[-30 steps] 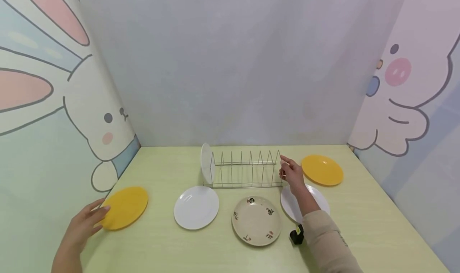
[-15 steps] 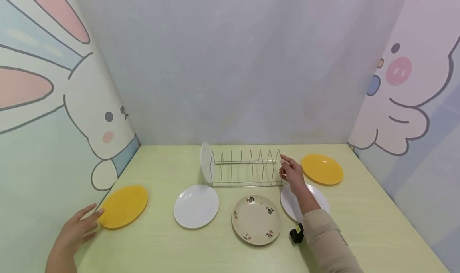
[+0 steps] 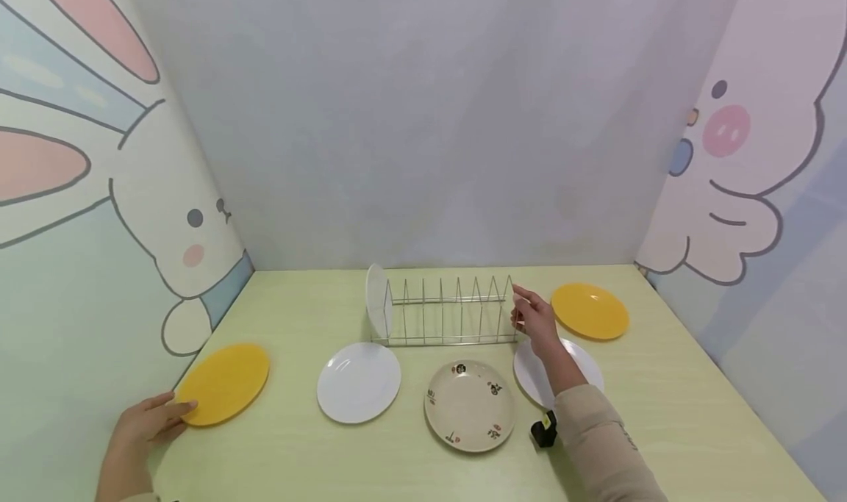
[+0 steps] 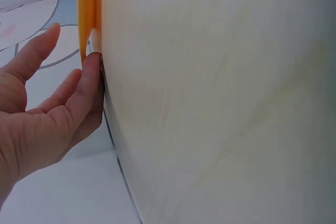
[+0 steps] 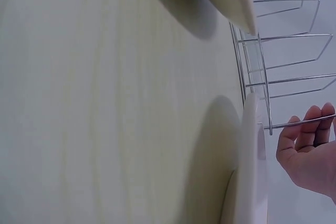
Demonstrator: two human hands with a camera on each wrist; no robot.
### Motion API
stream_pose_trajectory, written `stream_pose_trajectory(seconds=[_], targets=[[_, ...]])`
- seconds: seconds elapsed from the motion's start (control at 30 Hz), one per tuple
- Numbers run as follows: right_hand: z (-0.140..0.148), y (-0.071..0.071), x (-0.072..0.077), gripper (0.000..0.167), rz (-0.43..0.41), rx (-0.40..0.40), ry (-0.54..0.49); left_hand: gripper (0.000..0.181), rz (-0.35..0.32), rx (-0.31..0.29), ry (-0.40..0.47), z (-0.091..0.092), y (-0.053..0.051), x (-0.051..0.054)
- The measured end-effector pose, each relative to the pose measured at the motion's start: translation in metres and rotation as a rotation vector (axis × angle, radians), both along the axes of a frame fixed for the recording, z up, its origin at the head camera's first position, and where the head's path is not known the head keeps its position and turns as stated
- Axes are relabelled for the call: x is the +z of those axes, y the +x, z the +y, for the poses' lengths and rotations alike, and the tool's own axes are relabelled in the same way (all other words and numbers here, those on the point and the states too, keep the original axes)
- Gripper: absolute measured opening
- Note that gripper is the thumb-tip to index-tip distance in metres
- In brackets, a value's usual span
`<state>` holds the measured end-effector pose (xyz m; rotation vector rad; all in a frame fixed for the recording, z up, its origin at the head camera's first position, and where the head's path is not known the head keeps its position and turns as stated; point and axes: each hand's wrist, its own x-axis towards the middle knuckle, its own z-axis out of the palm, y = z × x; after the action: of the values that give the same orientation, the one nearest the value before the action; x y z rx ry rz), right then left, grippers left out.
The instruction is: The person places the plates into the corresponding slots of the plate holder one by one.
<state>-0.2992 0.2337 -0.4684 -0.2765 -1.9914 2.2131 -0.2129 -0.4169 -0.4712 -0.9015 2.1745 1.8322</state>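
At the far left of the table my left hand [image 3: 147, 422] is at the near-left rim of a yellow plate [image 3: 225, 384]. In the left wrist view the fingertips of this hand [image 4: 50, 98] touch the underside of the yellow plate's edge [image 4: 87, 9], with the thumb apart from it. My right hand [image 3: 537, 324] holds the right end of the wire rack [image 3: 442, 339]; the right wrist view shows fingers of that hand [image 5: 310, 148] curled round its end wire [image 5: 299, 123]. A white plate [image 3: 379, 302] stands upright at the rack's left end.
In front of the rack lie a white plate [image 3: 359, 383], a beige patterned plate [image 3: 470, 406] and another white plate [image 3: 586, 362], partly under the right forearm. A second yellow plate [image 3: 590, 311] lies at the back right. A small black object [image 3: 544, 431] sits beside the right sleeve.
My left hand first drew slightly away from the yellow plate's rim, then came back to it, with the thumb now over the rim. The right hand stays on the rack.
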Motion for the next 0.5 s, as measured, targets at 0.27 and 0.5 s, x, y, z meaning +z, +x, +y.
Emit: stream_pose_trajectory(seconds=[0.27,0.5], targets=[[-0.002,0.0001,-0.0036,0.043,-0.002,0.009,-0.007,0.105,0.013,0.057,0.038,0.0,0.0006,-0.008],[-0.0027,-0.0003,-0.0031,0.041,0.0,0.009,0.01,0.097,0.011,0.063,0.003,0.0026,0.0012,-0.0071]])
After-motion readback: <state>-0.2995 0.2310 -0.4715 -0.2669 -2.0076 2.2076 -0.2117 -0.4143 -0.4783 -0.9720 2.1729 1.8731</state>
